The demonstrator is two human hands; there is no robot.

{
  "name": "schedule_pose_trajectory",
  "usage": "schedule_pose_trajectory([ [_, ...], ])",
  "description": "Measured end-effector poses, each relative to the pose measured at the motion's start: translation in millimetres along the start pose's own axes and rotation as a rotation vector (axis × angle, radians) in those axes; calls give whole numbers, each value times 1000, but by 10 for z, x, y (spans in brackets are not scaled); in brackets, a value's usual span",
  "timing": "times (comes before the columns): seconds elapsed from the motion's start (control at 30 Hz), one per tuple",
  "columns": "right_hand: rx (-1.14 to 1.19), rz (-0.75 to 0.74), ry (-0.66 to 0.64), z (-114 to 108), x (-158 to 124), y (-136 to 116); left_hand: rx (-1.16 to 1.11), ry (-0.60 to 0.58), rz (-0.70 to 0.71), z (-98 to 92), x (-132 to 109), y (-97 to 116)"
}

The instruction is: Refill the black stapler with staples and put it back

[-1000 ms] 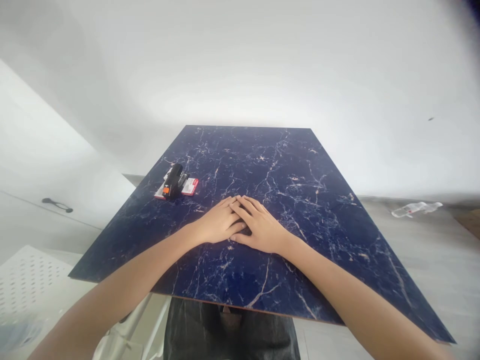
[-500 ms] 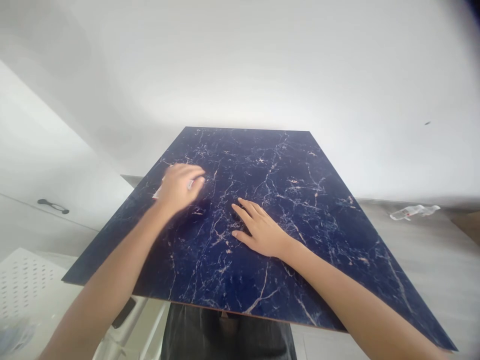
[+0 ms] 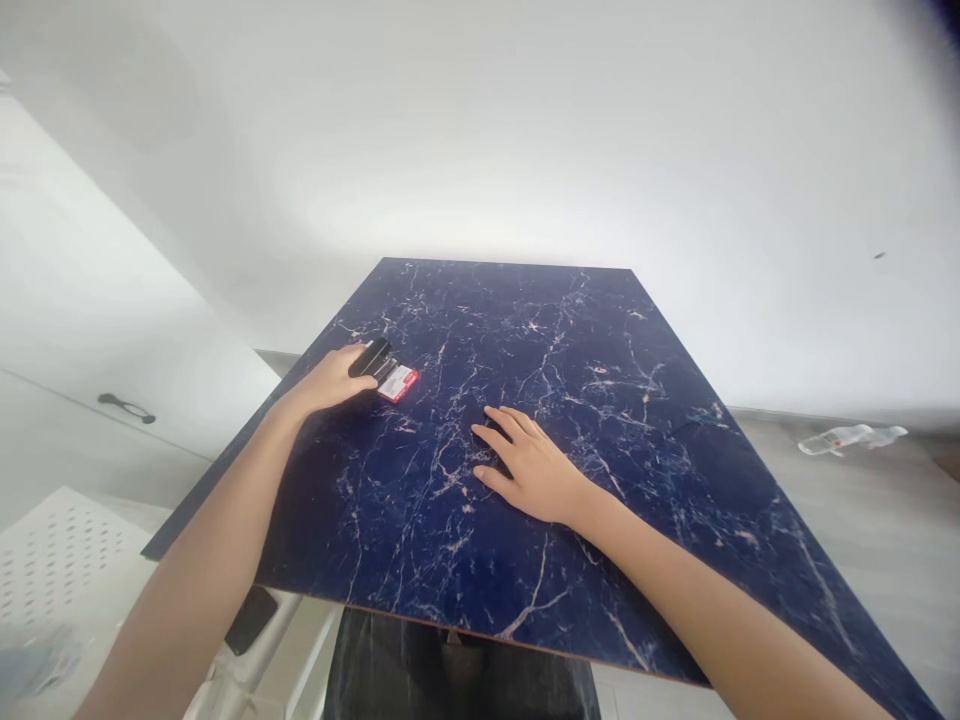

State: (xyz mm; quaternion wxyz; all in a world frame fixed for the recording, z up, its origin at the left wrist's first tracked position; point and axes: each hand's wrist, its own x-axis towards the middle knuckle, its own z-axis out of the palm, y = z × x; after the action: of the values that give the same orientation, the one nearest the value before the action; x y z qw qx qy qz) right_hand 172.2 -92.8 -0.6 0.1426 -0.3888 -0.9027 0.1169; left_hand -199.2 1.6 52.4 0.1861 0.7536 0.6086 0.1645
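Observation:
My left hand [image 3: 334,378] is closed around a black object [image 3: 371,357] that looks like a small stapler, at the left part of the tabletop. Against its right end, apparently touching it, is a small flat red and white box [image 3: 398,382]. The fingers hide the stapler's left end, and whether they also touch the box I cannot tell. My right hand [image 3: 534,466] rests palm down near the middle of the table, fingers spread, holding nothing.
The dark blue marble-patterned tabletop [image 3: 480,560] reaches back to a white wall [image 3: 480,130]. Left of it stand a white cabinet with a black handle [image 3: 126,408] and a perforated white surface [image 3: 64,550]. A clear plastic item [image 3: 851,438] lies beyond the right edge.
My left hand has pulled back leftward, and the stapler now shows in its grip. The red and white box, earlier mostly under the hand, now shows to its right. My right hand stays put.

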Motion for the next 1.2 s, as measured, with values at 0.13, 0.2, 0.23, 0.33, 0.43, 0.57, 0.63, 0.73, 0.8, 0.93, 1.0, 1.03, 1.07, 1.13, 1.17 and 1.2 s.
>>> schedule_pose_trajectory([
  [0.13, 0, 6, -11, -17, 3, -15, -30, -59, 158, 134, 13, 30],
  [0.2, 12, 5, 13, -11, 5, -16, -2, -87, 220, 231, -19, 134],
  [0.23, 21, 7, 34, -3, 8, -15, 8, -103, 253, 284, -44, 212],
  [0.33, 55, 24, 132, 24, 19, -7, -1, -163, 386, 436, -143, 509],
  [0.43, 98, 39, 245, 28, 33, -2, -32, -244, 494, 498, -242, 755],
  [0.57, 189, 15, 292, -10, 42, -22, -39, -325, 429, 322, -311, 762],
  [0.63, 212, 5, 286, -25, 45, -39, -11, -404, 362, 175, -317, 669],
  [0.73, 215, 27, 282, -33, 53, -58, 16, -475, 263, 27, -323, 575],
  [0.8, 224, 55, 291, -35, 62, -64, 20, -440, 209, 9, -335, 588],
  [0.93, 237, 79, 312, -27, 85, -65, 44, -425, 205, 53, -380, 696],
  [1.0, 204, 26, 277, -6, 101, -63, 52, -452, 165, 56, -410, 719],
  [1.03, 179, -6, 255, 9, 111, -60, 73, -461, 128, 50, -425, 716],
  [1.07, 153, -30, 238, 25, 122, -56, 110, -458, 94, 42, -439, 705],
  [1.13, 109, -46, 225, 53, 147, -44, 190, -398, 78, 28, -461, 670],
  [1.17, 96, -46, 220, 62, 161, -36, 204, -353, 107, 27, -467, 653],
  [1.2, 90, -49, 213, 68, 175, -27, 194, -311, 153, 31, -469, 639],
])
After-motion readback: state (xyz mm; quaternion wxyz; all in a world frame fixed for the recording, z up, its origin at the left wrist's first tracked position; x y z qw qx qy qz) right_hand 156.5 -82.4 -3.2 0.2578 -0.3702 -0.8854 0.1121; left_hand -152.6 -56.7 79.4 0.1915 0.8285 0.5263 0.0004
